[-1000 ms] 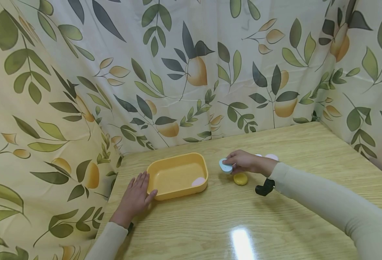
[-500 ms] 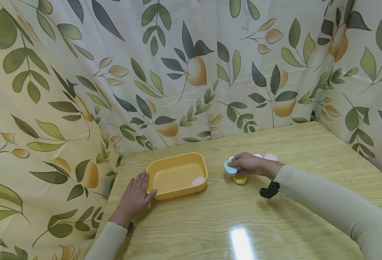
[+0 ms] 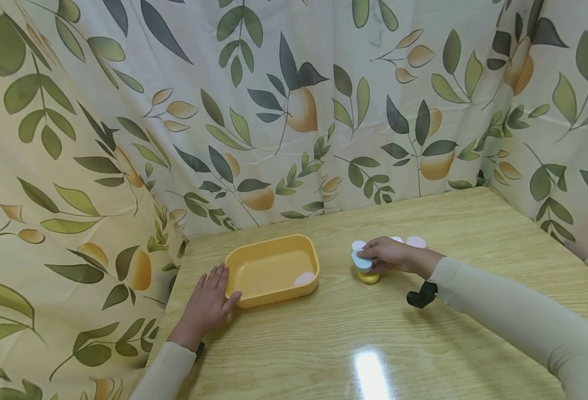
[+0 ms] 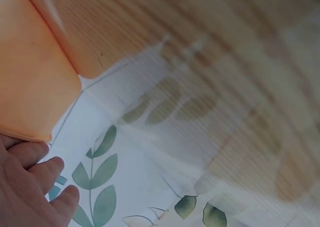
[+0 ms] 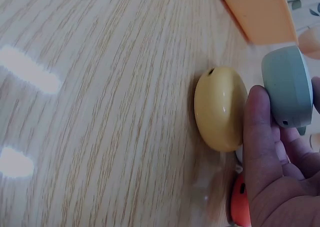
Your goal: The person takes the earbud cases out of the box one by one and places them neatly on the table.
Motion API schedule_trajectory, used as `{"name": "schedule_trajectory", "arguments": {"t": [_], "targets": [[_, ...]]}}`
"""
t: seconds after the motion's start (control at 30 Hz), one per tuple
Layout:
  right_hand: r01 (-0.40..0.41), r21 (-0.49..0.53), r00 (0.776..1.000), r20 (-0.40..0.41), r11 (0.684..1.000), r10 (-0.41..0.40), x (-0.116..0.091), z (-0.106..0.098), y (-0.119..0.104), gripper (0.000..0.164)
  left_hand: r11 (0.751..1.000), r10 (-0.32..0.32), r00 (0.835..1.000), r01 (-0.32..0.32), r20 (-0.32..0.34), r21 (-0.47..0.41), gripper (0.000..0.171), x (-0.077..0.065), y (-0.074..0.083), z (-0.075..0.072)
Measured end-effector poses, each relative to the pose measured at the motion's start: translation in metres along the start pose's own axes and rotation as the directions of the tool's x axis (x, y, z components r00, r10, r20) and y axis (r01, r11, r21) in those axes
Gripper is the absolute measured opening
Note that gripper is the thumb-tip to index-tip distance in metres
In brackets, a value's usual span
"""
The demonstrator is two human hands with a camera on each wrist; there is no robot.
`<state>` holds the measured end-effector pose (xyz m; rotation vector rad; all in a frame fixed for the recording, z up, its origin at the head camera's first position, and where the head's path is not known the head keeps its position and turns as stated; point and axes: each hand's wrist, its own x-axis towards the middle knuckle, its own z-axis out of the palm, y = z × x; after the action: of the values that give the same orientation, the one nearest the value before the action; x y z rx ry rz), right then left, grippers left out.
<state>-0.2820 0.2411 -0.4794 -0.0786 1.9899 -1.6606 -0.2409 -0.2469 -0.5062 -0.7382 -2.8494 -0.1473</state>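
My right hand (image 3: 390,254) pinches a small light blue rounded case (image 3: 361,261) between thumb and fingers. In the right wrist view this blue case (image 5: 286,87) shows a tiny dark hole on its side. A glossy yellow rounded case (image 5: 220,108) lies on the table beside my fingers; in the head view the blue case overlaps it from above. My left hand (image 3: 207,303) rests with extended fingers on the left end of a yellow-orange tray (image 3: 274,298). Inside the tray, at its right front corner, lies a pale pink round piece (image 3: 305,278).
Behind my right hand are a whitish piece (image 3: 358,244) and a pale pink round piece (image 3: 416,241). A red rounded piece (image 5: 241,202) shows below the yellow case in the right wrist view. Leaf-patterned curtains (image 3: 294,111) border the wooden table (image 3: 284,350).
My right hand has moved to the right, away from the tray, carrying the blue case until it overlaps the yellow one. My left hand stays on the tray.
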Motion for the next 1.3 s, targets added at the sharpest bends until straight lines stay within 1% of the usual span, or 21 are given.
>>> {"name": "schedule_trajectory", "arguments": {"t": [0.37, 0.7, 0.9, 1.1, 1.3], "targets": [[0.001, 0.036, 1.000, -0.012, 0.999, -0.001, -0.009, -0.010, 0.002, 0.031, 1.000, -0.007, 1.000, 0.007, 0.003, -0.008, 0.080, 0.001, 0.000, -0.001], [0.021, 0.027, 1.000, -0.013, 0.999, -0.021, -0.017, -0.017, 0.011, 0.020, 1.000, -0.009, 1.000, 0.010, 0.005, -0.008, 0.080, 0.001, 0.001, -0.001], [0.020, 0.043, 0.999, -0.036, 0.999, -0.019, -0.019, -0.019, 0.016, 0.020, 1.000, -0.011, 1.000, 0.011, 0.012, -0.016, 0.080, 0.000, 0.002, -0.002], [0.029, 0.035, 1.000, -0.010, 0.999, -0.029, -0.023, -0.024, 0.019, 0.023, 1.000, -0.007, 1.000, 0.007, 0.009, -0.018, 0.080, 0.000, 0.001, -0.001], [0.025, 0.033, 0.999, -0.022, 0.999, -0.024, -0.028, -0.026, 0.020, 0.025, 1.000, -0.007, 1.000, 0.007, -0.001, -0.024, 0.079, 0.000, 0.001, -0.001]]}}
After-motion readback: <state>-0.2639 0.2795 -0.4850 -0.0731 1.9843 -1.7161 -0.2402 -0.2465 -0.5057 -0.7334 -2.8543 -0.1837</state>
